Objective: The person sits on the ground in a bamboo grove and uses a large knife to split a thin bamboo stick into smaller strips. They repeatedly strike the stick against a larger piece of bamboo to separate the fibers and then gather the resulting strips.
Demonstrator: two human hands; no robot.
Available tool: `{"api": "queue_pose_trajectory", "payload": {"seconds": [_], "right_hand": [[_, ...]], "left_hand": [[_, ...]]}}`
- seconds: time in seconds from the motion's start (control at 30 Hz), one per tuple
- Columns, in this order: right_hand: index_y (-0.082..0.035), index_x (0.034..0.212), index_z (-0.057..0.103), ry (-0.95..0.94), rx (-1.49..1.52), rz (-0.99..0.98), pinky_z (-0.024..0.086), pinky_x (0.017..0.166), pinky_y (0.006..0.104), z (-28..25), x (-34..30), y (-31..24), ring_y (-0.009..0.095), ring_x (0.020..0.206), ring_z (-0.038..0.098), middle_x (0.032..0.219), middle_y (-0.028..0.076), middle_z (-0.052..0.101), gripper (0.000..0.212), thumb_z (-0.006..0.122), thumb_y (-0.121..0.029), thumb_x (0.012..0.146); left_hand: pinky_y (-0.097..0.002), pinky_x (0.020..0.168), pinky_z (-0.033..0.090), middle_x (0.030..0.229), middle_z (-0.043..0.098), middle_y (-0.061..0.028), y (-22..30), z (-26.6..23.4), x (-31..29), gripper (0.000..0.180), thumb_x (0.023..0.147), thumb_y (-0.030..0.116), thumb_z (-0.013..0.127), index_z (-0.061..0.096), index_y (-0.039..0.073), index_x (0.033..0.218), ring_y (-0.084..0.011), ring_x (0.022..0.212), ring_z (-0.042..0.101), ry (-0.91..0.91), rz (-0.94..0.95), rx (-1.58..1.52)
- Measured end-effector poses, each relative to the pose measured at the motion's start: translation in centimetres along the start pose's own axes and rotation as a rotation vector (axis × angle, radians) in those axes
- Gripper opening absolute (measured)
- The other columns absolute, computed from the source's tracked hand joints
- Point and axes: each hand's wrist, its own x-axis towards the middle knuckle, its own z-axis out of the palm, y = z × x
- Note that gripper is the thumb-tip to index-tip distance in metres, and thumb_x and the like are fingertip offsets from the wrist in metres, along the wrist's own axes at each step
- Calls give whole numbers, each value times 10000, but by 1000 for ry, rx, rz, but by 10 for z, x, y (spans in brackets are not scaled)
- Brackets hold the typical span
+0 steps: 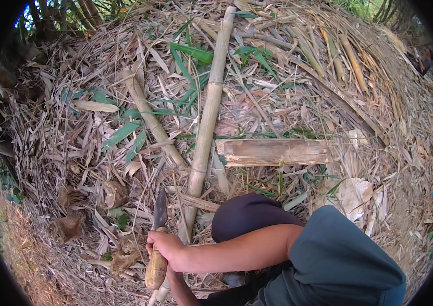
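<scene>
My right hand (169, 249) is closed around a knife (160, 210) at the lower left. Its dark blade points away from me, and its thick, worn wooden handle runs back below the hand. My right forearm reaches across from the right, out of a dark green sleeve. Under it, my left forearm (181, 289) comes up from the lower edge; the left hand is hidden behind the right one, so its grip does not show. A long bamboo pole (207, 122) lies on the ground, running from the far middle to beneath my hands.
A shorter bamboo piece (150, 117) lies left of the pole. A split bamboo section (275, 152) is to its right, before my bent knee (249, 217). Cut stumps (68, 227) stand at the left. More bamboo poles (353, 64) lie far right among dry leaves.
</scene>
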Motion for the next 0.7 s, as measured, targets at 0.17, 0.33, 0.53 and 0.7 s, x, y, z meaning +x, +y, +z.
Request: {"api": "queue_pose_trajectory", "payload": {"seconds": [0.17, 0.33, 0.53, 0.7], "right_hand": [[-41, 742, 581, -8, -39, 29, 406, 565, 327, 2, -3, -13, 151, 582, 514, 654, 55, 590, 268, 539, -267, 879], [-51, 630, 596, -78, 129, -6, 369, 552, 386, -3, -5, 2, 203, 578, 544, 627, 81, 605, 331, 569, -318, 823], [-49, 580, 580, -54, -33, 189, 381, 564, 334, 11, -33, -33, 156, 559, 512, 608, 63, 610, 325, 588, -269, 818], [-57, 562, 572, -46, -19, 173, 379, 577, 349, 2, -35, -59, 145, 570, 506, 602, 58, 608, 335, 582, -281, 811]], "left_hand": [[-353, 829, 545, 967, 675, -103, -10, 16, -3, 263, 1016, 233, 550, 620, -3, 1110, -212, 881, 659, -59, -34, 91], [-341, 808, 550, 927, 681, -94, -15, 24, -10, 258, 1018, 234, 560, 635, -5, 1077, -201, 850, 664, -93, -78, 249], [-293, 758, 534, 846, 691, -60, -55, 33, -7, 271, 1023, 252, 575, 664, -4, 1020, -158, 792, 655, -204, -87, 398], [-269, 695, 515, 826, 709, -40, -69, 67, -14, 256, 1014, 237, 592, 694, 2, 1018, -125, 757, 645, -412, 72, 523]]}}
